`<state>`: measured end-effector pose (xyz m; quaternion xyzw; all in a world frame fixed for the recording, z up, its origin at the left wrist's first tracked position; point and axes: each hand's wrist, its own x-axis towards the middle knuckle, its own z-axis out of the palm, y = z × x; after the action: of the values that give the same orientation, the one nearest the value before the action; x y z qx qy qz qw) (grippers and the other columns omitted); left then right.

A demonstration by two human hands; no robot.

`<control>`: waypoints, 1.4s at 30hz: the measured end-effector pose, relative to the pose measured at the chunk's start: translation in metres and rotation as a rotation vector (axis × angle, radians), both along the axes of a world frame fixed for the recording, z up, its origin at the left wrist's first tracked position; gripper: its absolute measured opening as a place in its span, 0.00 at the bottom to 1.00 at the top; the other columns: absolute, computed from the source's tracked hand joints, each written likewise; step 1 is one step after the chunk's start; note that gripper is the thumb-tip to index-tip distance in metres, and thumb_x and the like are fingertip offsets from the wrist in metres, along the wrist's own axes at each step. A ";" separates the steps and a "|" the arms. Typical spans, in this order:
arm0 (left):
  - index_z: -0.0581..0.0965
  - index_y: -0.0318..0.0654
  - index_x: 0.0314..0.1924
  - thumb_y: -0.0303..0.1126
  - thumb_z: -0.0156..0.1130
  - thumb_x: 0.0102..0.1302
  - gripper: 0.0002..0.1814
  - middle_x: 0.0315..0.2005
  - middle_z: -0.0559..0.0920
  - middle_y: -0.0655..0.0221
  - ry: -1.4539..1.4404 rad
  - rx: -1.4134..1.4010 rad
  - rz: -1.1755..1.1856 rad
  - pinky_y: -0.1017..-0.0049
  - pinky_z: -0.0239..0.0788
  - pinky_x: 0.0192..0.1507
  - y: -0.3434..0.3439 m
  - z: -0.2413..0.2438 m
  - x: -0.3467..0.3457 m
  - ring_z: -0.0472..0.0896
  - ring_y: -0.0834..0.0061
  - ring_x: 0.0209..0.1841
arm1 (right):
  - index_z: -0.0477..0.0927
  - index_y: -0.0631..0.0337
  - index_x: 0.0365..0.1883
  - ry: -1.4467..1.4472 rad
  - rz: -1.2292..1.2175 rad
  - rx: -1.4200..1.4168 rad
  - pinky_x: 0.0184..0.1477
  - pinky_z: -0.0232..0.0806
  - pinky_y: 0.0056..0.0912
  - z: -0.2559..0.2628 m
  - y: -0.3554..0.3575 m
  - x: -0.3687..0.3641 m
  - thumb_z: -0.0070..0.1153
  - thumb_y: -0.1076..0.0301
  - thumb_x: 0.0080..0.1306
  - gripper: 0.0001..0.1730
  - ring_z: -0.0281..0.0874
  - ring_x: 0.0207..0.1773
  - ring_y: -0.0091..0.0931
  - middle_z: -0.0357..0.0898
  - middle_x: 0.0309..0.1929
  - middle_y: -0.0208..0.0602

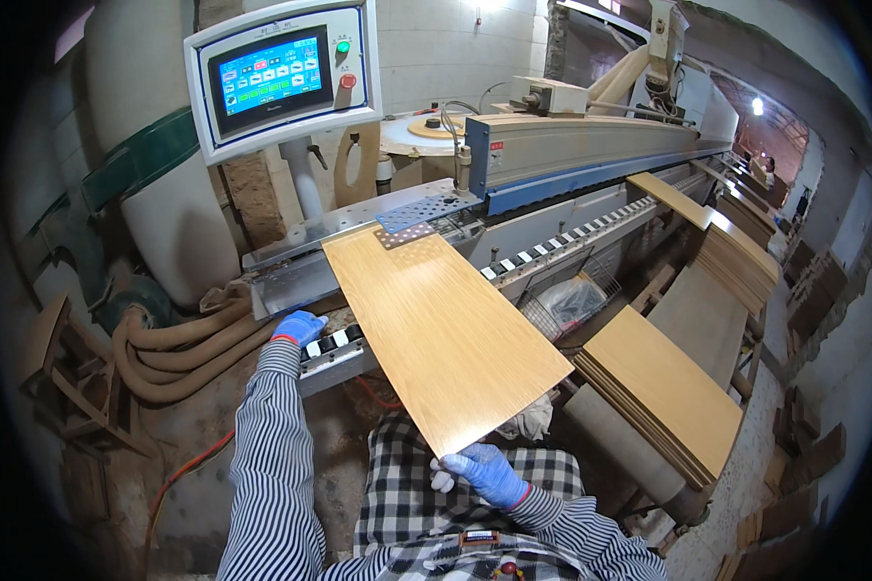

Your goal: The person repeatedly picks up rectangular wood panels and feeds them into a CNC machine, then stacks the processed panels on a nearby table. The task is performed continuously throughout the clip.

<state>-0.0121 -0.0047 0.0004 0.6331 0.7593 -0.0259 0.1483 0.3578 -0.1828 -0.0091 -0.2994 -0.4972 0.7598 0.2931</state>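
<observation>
A wood-grain panel (436,327) reaches from the machine's infeed bed towards my body. Its far edge lies by a perforated metal plate (407,234). My right hand (483,472), in a blue glove, holds the panel's near corner, thumb on top and fingertips below. My left hand (300,327), also blue-gloved, is at the end of the roller rail (332,344), beside the metal infeed tray (298,283). Its fingers look curled, but what they touch is hidden. The panel crosses above the rail.
An edge-banding machine (588,156) extends away to the right, with a touchscreen control panel (273,78) at upper left. Stacked panels (661,392) rest on a roller conveyor (617,428) at my right. Dust hoses (189,363) and a wooden stool (66,370) stand left. A wire basket (603,279) hangs below the rail.
</observation>
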 end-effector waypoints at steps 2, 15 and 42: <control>0.77 0.34 0.37 0.53 0.39 0.61 0.28 0.41 0.76 0.52 -0.048 0.046 0.035 0.65 0.62 0.48 -0.001 -0.004 -0.002 0.72 0.54 0.45 | 0.73 0.74 0.36 -0.015 -0.051 0.033 0.34 0.69 0.21 0.002 -0.003 0.000 0.45 0.62 0.64 0.18 0.75 0.27 0.24 0.78 0.26 0.42; 0.78 0.34 0.34 0.53 0.43 0.61 0.27 0.37 0.77 0.51 -0.076 0.080 0.073 0.63 0.63 0.44 0.003 -0.012 -0.009 0.73 0.53 0.42 | 0.73 0.71 0.32 0.056 -0.511 -0.018 0.31 0.68 0.22 -0.006 0.011 0.029 0.48 0.61 0.63 0.17 0.74 0.25 0.23 0.77 0.24 0.41; 0.77 0.31 0.30 0.51 0.37 0.62 0.29 0.33 0.77 0.50 0.136 0.055 -0.104 0.63 0.62 0.44 0.026 -0.053 -0.061 0.74 0.53 0.40 | 0.71 0.59 0.45 -1.735 -1.407 0.685 0.48 0.58 0.40 -0.072 0.001 0.347 0.46 0.62 0.59 0.17 0.68 0.45 0.38 0.72 0.42 0.43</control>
<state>-0.0733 0.0208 -0.0524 0.6724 0.7340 -0.0559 0.0774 0.7051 -0.1821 -0.0811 -0.8329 -0.4340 -0.2033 0.2767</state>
